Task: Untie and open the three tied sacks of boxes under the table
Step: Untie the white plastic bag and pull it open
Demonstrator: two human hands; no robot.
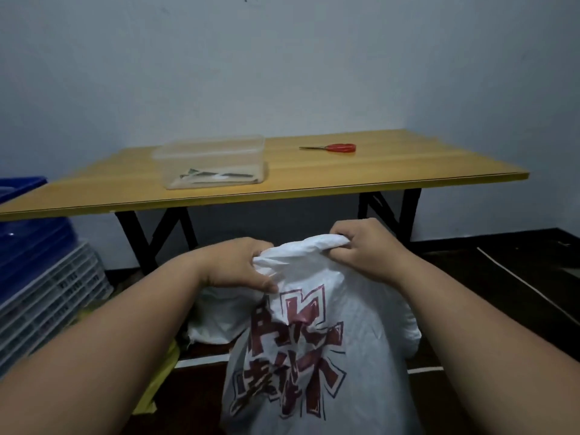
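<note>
A white woven sack printed with large dark red characters stands on the floor in front of me, before the table. My left hand grips the gathered top of the sack at its left side. My right hand grips the rolled top edge on the right, fingers curled over the fabric. Whether a tie is on the mouth I cannot tell. Behind it, under the table, lies a second white sack, partly hidden by my left forearm.
A wooden folding table with black legs stands against the wall. On it sit a clear plastic container and red-handled scissors. Blue bins and stacked grey crates stand at the left. A white cord crosses the dark floor at right.
</note>
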